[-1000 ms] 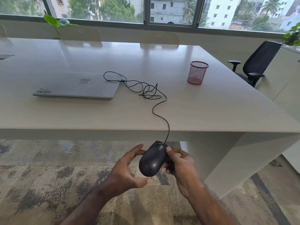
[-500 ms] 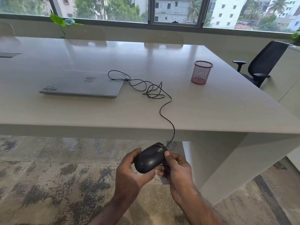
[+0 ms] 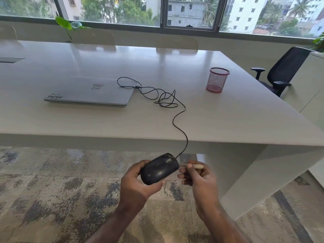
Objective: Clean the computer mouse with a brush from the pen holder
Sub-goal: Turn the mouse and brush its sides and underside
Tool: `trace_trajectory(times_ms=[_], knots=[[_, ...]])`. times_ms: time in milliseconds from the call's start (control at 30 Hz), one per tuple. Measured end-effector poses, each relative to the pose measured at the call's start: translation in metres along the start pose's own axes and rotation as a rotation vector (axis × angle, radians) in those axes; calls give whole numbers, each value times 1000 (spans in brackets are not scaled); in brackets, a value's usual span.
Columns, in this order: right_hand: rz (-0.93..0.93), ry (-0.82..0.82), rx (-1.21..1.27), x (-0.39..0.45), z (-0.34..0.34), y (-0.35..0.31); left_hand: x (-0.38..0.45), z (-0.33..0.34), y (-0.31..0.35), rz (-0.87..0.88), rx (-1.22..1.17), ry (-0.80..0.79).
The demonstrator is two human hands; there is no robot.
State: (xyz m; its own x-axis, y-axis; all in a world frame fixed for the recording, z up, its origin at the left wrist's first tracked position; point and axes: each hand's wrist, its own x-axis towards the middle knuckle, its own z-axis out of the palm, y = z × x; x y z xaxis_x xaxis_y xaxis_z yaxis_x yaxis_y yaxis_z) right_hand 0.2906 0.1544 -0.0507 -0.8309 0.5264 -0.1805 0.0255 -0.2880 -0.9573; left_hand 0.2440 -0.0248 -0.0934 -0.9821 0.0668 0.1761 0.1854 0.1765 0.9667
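A: The left hand (image 3: 138, 183) cups the black mouse (image 3: 159, 168) below the table (image 3: 228, 120) edge, at 6 o'clock in view; the right hand (image 3: 199, 179) pinches a pale brush (image 3: 196, 166) at the mouse's 3 o'clock.

B: Risk?

A: The cord (image 3: 180, 127) runs up to the laptop (image 3: 89, 92) at 10 o'clock; a tug may drag it. The pen holder (image 3: 217, 79) sits at 1 o'clock.

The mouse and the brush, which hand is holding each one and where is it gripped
The left hand grips the black mouse around its rear and sides. The right hand pinches a small light-handled brush by its handle, beside the mouse.
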Motion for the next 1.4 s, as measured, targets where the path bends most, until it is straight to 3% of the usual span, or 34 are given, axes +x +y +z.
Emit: trace_trajectory(times_ms=[233,400,700,1000,1200,1300,1400], knots=[[-400,28,-157,-13,-2,-23,7,2,-8,-23,-35,5],[-558,2,-161,-23,2,-31,9,5,-7,-11,-53,17],[-635,-89,-279,-31,12,-37,8,6,-7,6,-59,47],[-601,-345,-554,-38,43,-38,9,12,-3,-21,-142,55],[-716,-263,-804,-20,45,-51,7,12,-2,15,-48,75],[-665,-221,-742,-14,42,-56,6,9,-2,10,-45,79],[-568,-297,-631,-17,45,-54,6,9,2,-3,-63,67]])
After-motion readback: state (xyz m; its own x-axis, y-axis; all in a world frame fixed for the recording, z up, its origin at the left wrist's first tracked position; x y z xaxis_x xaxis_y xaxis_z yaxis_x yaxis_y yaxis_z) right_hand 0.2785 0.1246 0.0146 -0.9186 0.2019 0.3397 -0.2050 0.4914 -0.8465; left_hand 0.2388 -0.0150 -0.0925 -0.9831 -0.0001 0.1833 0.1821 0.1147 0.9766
